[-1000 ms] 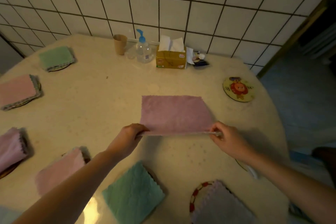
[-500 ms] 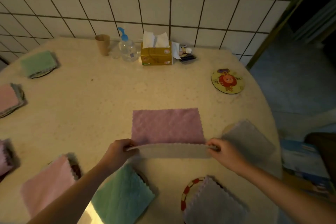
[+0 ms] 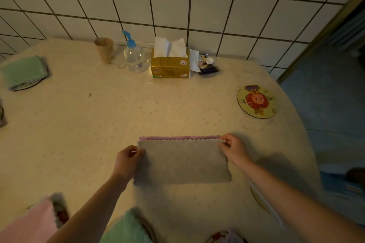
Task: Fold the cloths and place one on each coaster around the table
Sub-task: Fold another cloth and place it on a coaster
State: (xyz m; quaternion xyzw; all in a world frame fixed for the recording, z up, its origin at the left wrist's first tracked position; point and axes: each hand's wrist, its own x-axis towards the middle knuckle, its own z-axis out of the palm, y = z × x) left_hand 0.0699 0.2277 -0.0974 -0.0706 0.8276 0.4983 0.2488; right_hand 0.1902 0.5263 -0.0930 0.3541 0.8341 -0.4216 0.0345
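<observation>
Cloth point(image 3: 182, 161), half-folded, both hands point(image 3: 126, 161) point(image 3: 234, 149) pinching far corners; coaster point(image 3: 256, 101) at 2 o'clock; early release risks skewed edges.

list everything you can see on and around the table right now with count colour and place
cloth being folded: 1, grey side up with pink edge, table centre
folded cloths: green far left, pink near left, green at bottom edge
bare coaster: 1, yellow with red cartoon, right side
paper cup: 1, brown, by wall
pump bottle: 1, clear with blue top, by wall
tissue box: 1, yellow, by wall
table: 1, cream
left hand: pinches cloth's left corner
right hand: pinches cloth's far right corner
</observation>
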